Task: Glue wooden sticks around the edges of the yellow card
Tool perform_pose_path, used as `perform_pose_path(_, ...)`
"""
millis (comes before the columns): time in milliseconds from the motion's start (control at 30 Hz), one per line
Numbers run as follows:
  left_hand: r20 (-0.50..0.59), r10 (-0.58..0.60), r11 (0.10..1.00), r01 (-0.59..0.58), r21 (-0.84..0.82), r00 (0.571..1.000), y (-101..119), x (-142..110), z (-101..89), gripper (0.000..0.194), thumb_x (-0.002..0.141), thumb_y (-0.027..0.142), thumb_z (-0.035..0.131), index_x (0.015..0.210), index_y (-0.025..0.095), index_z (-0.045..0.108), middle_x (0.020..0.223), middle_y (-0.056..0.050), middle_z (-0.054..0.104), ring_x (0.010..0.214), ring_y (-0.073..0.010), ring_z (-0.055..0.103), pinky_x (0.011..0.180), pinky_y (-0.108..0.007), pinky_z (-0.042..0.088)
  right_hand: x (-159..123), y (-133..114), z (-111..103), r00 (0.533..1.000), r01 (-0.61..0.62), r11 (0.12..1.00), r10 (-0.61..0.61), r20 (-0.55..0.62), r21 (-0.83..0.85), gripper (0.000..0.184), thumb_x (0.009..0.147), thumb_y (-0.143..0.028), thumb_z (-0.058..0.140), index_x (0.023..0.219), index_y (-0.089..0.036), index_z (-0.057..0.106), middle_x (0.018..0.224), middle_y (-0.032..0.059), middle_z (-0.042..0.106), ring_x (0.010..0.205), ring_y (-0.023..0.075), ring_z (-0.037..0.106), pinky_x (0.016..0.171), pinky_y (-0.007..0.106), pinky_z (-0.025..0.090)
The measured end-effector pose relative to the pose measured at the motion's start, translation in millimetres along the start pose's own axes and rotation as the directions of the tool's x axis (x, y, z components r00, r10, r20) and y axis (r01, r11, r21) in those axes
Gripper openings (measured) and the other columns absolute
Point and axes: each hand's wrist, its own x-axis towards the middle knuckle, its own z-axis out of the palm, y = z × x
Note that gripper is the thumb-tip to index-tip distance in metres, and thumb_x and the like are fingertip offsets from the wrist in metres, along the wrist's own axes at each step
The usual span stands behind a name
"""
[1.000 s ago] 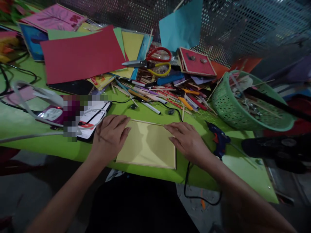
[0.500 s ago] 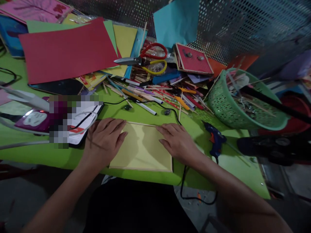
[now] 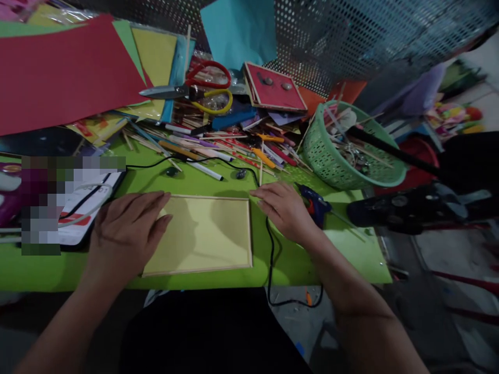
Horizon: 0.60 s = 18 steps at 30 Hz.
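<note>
A yellow paper sheet (image 3: 210, 234) edged with thin wooden sticks lies flat near the front of the green table (image 3: 218, 278). My left hand (image 3: 127, 228) rests over its left end, fingers stretched out along the upper corner and hiding that side. Off the sheet's right edge, my right hand (image 3: 286, 210) hovers or rests with its fingers extended and nothing visible in them; whether it touches the table I cannot tell. Just beyond that hand sits a blue glue gun (image 3: 320, 208), partly covered by it, its black cord (image 3: 270, 259) looping down over the table edge.
Scissors (image 3: 185, 92) with red and yellow handles lie on a pile of sticks and pens (image 3: 234, 145). A green basket (image 3: 335, 161) stands at right beside a black stand (image 3: 397, 208). Red paper (image 3: 66, 78) and a phone (image 3: 83, 228) lie at left.
My right hand has come off the sheet's upper right corner and moved right, toward the glue gun. My left hand stays on the sheet. The view has swung right.
</note>
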Motion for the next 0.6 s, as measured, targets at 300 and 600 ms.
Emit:
perform_pose_path(300, 0.012, -0.025, 0.999, 0.026, -0.038, 1.0, -1.7, -1.4, 2.1, 0.055, 0.103, 0.03, 0.056, 0.157, 0.035, 0.051, 0.138, -0.007, 0.073, 0.126, -0.0342, 0.063, 0.112, -0.052, 0.045, 1.0, -0.6, 5.5, 0.997, 0.019, 0.999, -0.016, 0.075, -0.038, 0.032, 0.108, -0.025, 0.049, 0.125, -0.018, 0.075, 0.117, 0.0147, 0.073, 0.106, 0.0291, 0.061, 0.091, 0.045, 0.047)
perform_pose_path(600, 0.093, -0.059, 0.994, 0.067, -0.084, 0.994, -0.6, 0.7, -1.6, 0.055, 0.102, 0.032, 0.055, 0.157, 0.036, 0.051, 0.137, -0.008, 0.073, 0.127, -0.0376, 0.062, 0.115, -0.058, 0.042, 2.0, -6.6, 6.7, 0.986, 0.004, 0.997, 0.008, 0.165, -0.073, 0.033, 0.108, -0.025, 0.049, 0.127, -0.019, 0.074, 0.117, 0.0135, 0.073, 0.108, 0.0285, 0.06, 0.092, 0.044, 0.046)
